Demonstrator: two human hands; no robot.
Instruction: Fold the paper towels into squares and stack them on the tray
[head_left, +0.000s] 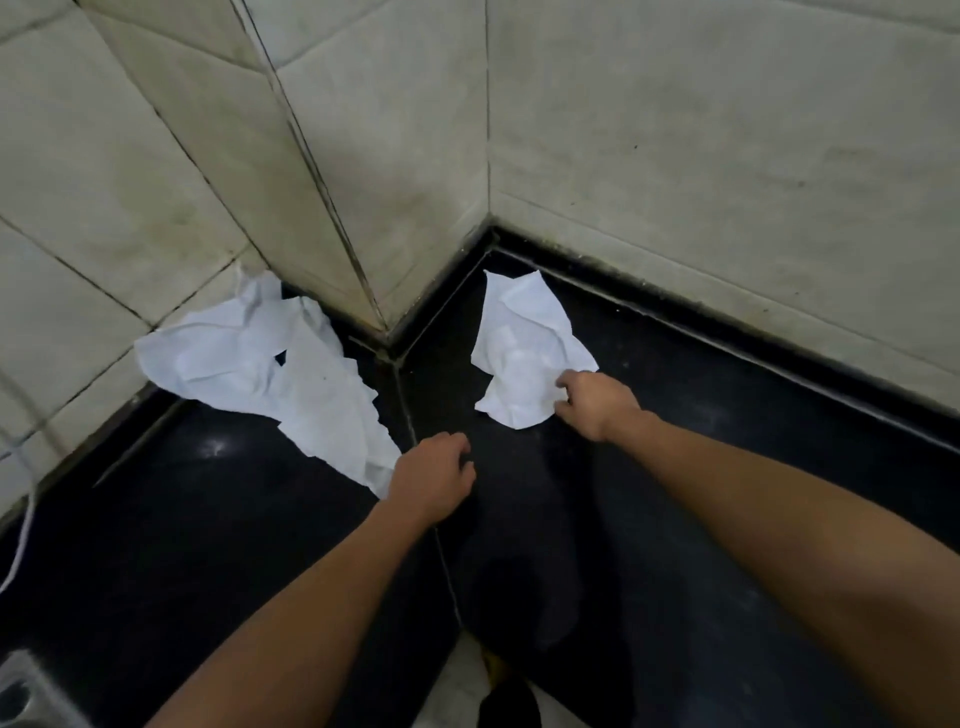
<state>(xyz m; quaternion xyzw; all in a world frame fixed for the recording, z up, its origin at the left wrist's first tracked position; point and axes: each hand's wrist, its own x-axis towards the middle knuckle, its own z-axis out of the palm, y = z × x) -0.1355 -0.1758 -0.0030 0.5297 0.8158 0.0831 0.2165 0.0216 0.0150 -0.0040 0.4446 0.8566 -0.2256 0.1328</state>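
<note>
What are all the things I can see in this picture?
left paper towels: seemingly two overlapping, white, crumpled on the counter by the left wall
right paper towel: one, white, crumpled near the back corner
counter: one, black, below the walls
wall tiles: several, beige, behind and to the left
cable: one, white, far left edge
grey object: one, bottom-left corner, cut off, unidentifiable
left hand: one, at the tip of the left paper towels, grip unclear
right hand: one, fingers curled on the right paper towel's near edge
</note>
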